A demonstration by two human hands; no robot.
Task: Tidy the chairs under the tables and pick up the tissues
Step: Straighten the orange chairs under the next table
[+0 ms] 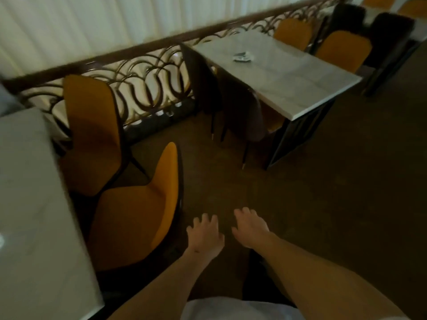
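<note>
My left hand (204,235) and my right hand (250,228) hang side by side over the dark floor, fingers loosely spread, holding nothing. Just left of my left hand stands an orange chair (131,218) beside a pale marble table (30,204), its seat partly out from under the top. A second orange chair (92,135) stands behind it against the same table. Ahead, another marble table (284,72) carries a small crumpled item (242,57), too blurred to name. Two dark-backed chairs (238,112) are pushed against its near side.
A dark curved-pattern railing (143,86) runs along the back under pale curtains. More orange chairs (342,51) sit on the far side of the table ahead. Dark chairs (390,35) stand at the upper right. Open floor (323,192) stretches to the right.
</note>
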